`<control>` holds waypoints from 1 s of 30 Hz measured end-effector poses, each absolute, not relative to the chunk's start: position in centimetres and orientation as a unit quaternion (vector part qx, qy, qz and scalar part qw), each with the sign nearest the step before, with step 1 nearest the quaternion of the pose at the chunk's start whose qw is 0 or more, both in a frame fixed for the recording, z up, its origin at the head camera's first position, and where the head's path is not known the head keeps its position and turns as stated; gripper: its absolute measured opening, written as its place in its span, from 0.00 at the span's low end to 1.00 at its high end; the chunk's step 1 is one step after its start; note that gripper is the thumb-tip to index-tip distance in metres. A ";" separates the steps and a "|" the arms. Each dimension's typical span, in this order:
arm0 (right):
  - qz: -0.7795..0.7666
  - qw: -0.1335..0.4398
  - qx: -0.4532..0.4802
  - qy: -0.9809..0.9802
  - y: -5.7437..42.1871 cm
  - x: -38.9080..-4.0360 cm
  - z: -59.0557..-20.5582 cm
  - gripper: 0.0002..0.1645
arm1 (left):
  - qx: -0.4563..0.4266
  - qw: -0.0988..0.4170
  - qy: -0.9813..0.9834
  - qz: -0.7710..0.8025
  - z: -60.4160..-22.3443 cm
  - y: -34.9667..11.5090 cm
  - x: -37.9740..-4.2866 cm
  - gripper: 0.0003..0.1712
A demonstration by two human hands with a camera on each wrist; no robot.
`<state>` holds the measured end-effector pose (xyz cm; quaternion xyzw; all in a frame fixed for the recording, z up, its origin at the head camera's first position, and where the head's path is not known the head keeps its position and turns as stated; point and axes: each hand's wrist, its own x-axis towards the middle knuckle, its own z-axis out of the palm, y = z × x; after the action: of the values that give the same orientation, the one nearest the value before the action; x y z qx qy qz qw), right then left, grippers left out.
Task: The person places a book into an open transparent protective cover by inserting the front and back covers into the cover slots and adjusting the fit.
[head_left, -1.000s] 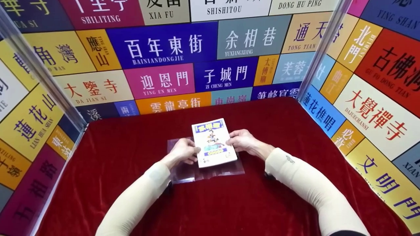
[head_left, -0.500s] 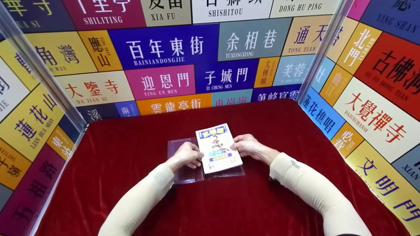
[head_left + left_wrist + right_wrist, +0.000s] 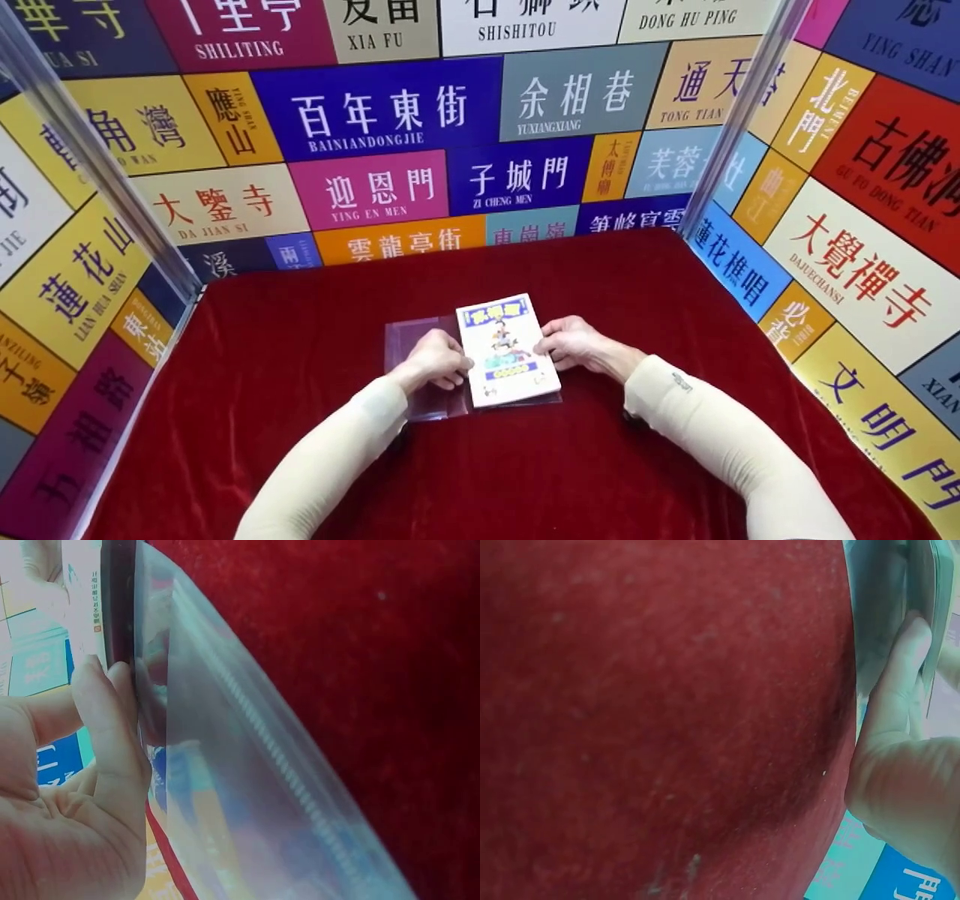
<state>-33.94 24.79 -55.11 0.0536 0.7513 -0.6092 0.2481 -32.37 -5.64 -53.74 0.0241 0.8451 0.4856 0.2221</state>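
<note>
A white paperback book (image 3: 511, 351) with a cartoon figure and blue-and-yellow lettering on its cover lies between both hands over a clear plastic book cover (image 3: 405, 341). My left hand (image 3: 436, 361) pinches the book's left edge. On the opposite side, my right hand (image 3: 583, 345) grips the right edge, thumb on top. In the left wrist view, finger and thumb meet at the book's dark edge (image 3: 118, 604), and the transparent sheet (image 3: 232, 765) with a ridged seam stretches beside them. The right wrist view has the thumb against the book's page side (image 3: 939, 592).
Dark red velvet cloth (image 3: 525, 465) covers the table. Panels printed with colourful place-name signs (image 3: 375, 101) rise at the back and both sides, joined by metal corner posts (image 3: 739, 124).
Both hands have brought the book down and to the right, nearer the body, so it now sits over the right part of the plastic cover. The cover has stayed in place.
</note>
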 end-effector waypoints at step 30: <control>-0.577 0.225 0.035 0.784 24.7 -33.2 -56.1 0.20 | -0.005 0.195 0.885 0.424 -54.3 -4.6 -33.1 0.08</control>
<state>-33.15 24.68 -56.08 0.0353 0.7843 -0.5771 0.2251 -33.06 -4.59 -54.30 -0.0051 0.8846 0.4236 0.1948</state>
